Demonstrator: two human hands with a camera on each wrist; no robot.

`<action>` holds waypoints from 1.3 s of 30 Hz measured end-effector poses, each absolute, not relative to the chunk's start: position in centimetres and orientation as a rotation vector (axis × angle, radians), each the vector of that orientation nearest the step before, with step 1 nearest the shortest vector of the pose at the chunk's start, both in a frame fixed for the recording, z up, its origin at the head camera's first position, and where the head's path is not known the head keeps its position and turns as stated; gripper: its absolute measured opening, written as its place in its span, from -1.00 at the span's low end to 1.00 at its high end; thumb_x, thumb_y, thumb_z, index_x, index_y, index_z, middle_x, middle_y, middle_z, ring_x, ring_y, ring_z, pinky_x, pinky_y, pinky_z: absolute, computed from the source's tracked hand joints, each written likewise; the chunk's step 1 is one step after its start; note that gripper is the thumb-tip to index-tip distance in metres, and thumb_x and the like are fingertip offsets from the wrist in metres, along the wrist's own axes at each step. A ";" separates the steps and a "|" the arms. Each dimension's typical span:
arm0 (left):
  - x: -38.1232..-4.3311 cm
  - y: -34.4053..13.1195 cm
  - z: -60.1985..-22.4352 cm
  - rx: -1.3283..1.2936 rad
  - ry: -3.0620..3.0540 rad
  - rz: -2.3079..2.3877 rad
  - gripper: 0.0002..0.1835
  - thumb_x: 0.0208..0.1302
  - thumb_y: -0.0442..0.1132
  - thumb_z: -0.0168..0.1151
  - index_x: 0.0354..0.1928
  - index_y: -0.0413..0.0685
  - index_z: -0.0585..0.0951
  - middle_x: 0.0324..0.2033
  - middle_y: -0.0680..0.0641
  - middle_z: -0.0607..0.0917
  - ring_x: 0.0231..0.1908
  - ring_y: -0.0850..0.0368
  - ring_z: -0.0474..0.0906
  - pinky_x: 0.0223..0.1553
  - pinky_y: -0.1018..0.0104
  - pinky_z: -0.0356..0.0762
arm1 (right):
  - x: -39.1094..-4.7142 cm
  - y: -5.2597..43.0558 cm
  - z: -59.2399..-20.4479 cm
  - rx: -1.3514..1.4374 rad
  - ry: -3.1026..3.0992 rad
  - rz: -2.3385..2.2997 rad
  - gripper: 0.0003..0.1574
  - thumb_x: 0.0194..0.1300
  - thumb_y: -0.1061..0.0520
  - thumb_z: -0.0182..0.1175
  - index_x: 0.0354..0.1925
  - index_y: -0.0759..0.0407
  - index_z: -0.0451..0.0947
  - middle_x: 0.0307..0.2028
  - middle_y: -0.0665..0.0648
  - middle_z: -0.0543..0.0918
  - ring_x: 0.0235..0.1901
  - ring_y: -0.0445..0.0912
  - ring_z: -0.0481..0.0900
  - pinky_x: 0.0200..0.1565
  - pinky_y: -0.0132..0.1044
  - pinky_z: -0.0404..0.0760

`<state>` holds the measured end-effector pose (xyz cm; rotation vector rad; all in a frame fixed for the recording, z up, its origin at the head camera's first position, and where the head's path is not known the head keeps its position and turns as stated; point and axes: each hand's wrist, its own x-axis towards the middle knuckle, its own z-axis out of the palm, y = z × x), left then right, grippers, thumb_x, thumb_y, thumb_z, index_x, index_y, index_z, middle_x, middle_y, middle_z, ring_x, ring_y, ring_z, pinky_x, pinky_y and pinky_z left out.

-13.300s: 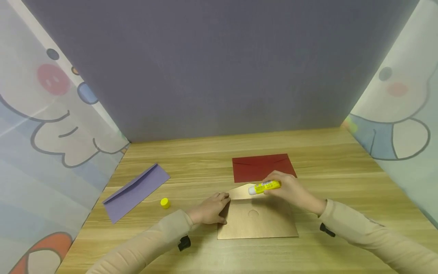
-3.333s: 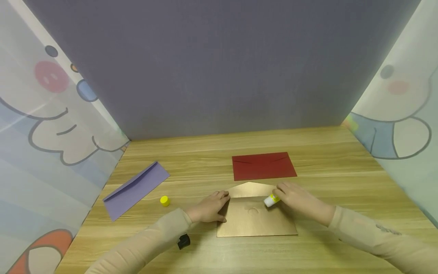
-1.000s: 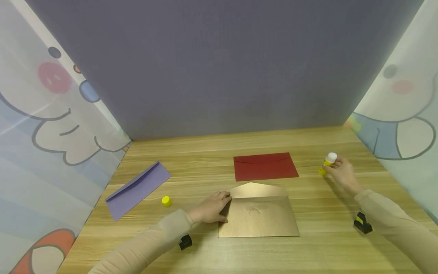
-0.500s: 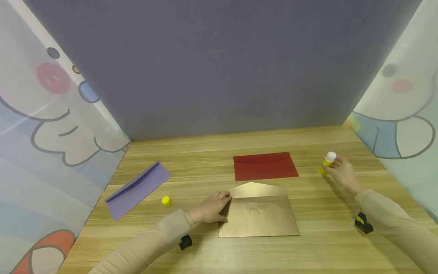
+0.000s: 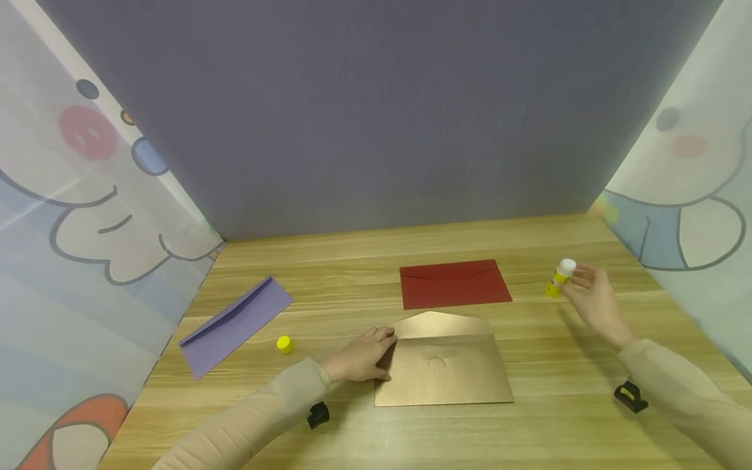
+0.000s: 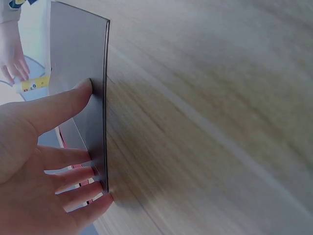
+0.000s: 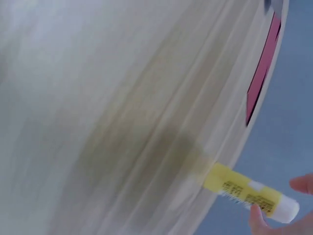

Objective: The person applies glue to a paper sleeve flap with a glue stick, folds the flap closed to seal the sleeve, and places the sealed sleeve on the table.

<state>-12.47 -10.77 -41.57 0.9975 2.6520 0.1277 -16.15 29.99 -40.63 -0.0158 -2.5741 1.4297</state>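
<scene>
Right hand (image 5: 596,305), fingers parted around yellow, white-topped cylindrical glue stick (image 5: 561,278), upright on wood-grain table (image 5: 346,267): withdraw straight, don't tip it. Left hand (image 5: 357,359), fingers extended on gold rectangular paper envelope (image 5: 449,378)'s left edge: light pressure, no skid.

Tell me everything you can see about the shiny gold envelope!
The gold envelope looks like smooth, stiff paper with a metallic shine. It lies flat on the wooden table, nearer the person than the red envelope. Its wide flap is open, pointing away from the person and rising to a low peak. Below the flap, near the middle, is a small curved line. The left hand rests on its left side. What's inside, if anything, can't be seen.
</scene>
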 end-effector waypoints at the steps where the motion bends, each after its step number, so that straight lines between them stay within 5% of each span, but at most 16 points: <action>1: -12.4 -10.8 -41.6 0.996 2.653 0.134 -0.22 0.02 0.00 0.26 0.20 -0.32 0.26 0.20 -0.18 0.23 0.18 0.00 0.18 0.21 0.25 0.16 | -16.0 29.9 -40.6 -0.035 -2.554 1.414 -0.29 0.23 0.26 -0.04 0.17 0.60 -0.13 0.07 0.59 0.14 -0.01 0.39 0.21 -0.30 -0.72 0.37; 6: -12.4 -10.8 -41.6 0.990 2.652 0.152 -0.22 0.02 -0.01 0.26 0.20 -0.33 0.26 0.20 -0.18 0.23 0.18 -0.01 0.17 0.21 0.24 0.15 | -16.7 30.6 -42.8 -0.126 -2.415 1.357 -0.33 0.15 0.31 -0.01 0.17 0.46 -0.02 0.00 0.33 0.23 -0.13 -0.06 0.35 -0.24 -0.72 0.33; 10: -12.4 -10.8 -41.5 0.990 2.654 0.151 -0.22 0.02 -0.01 0.26 0.20 -0.33 0.26 0.21 -0.19 0.23 0.18 -0.01 0.17 0.21 0.24 0.15 | -17.4 31.9 -45.1 -0.118 -2.357 1.321 -0.36 0.16 0.23 0.05 0.18 0.27 0.07 -0.08 0.02 0.24 -0.20 -0.40 0.27 -0.20 -0.74 0.34; 16: -12.4 -10.8 -41.5 0.999 2.662 0.137 -0.22 0.02 0.00 0.26 0.20 -0.33 0.26 0.20 -0.19 0.24 0.18 -0.01 0.18 0.21 0.24 0.16 | -15.3 28.9 -42.2 -0.003 -2.286 1.260 -0.43 0.09 0.41 0.02 0.09 0.46 0.13 -0.04 0.22 0.28 -0.11 -0.28 0.29 -0.15 -0.73 0.31; 20: -12.4 -10.8 -41.6 1.001 2.666 0.135 -0.21 0.01 0.00 0.27 0.20 -0.32 0.26 0.20 -0.19 0.24 0.18 -0.01 0.19 0.20 0.24 0.17 | -14.1 26.5 -40.6 0.300 -2.272 1.140 -0.43 -0.08 0.60 0.03 -0.01 0.59 0.17 -0.10 0.42 0.32 -0.14 -0.40 0.24 -0.14 -0.77 0.24; 23: -12.4 -10.8 -41.7 0.994 2.665 0.141 -0.21 0.00 0.00 0.27 0.21 -0.32 0.26 0.20 -0.18 0.24 0.18 -0.01 0.18 0.20 0.25 0.17 | -13.9 25.4 -40.6 0.508 -2.320 1.041 -0.41 -0.15 0.64 0.10 -0.06 0.59 0.20 -0.17 0.44 0.38 -0.15 -0.31 0.30 -0.14 -0.76 0.25; 28: -12.5 -10.8 -41.8 0.984 2.656 0.164 -0.21 0.02 0.00 0.26 0.21 -0.32 0.24 0.22 -0.18 0.22 0.18 -0.01 0.17 0.21 0.23 0.16 | -13.9 23.7 -41.1 0.707 -2.451 1.016 -0.41 -0.17 0.58 0.19 -0.09 0.54 0.27 -0.18 0.39 0.48 -0.23 0.10 0.43 -0.19 -0.49 0.47; 33: -12.6 -10.8 -41.8 0.974 2.651 0.174 -0.21 0.02 0.00 0.26 0.22 -0.31 0.24 0.22 -0.17 0.21 0.19 -0.01 0.15 0.21 0.22 0.16 | -13.9 22.3 -41.8 0.850 -2.618 1.112 -0.37 -0.10 0.50 0.22 0.00 0.49 0.26 -0.09 0.42 0.47 -0.16 0.24 0.45 -0.18 -0.02 0.50; 39: -12.5 -10.9 -42.0 0.975 2.665 0.178 -0.21 0.01 0.00 0.27 0.21 -0.31 0.26 0.22 -0.18 0.21 0.19 -0.02 0.16 0.21 0.20 0.15 | -13.7 21.3 -42.4 0.914 -2.809 1.090 -0.21 -0.07 0.32 0.30 0.12 0.43 0.20 0.02 0.41 0.41 -0.05 0.26 0.42 -0.15 0.02 0.50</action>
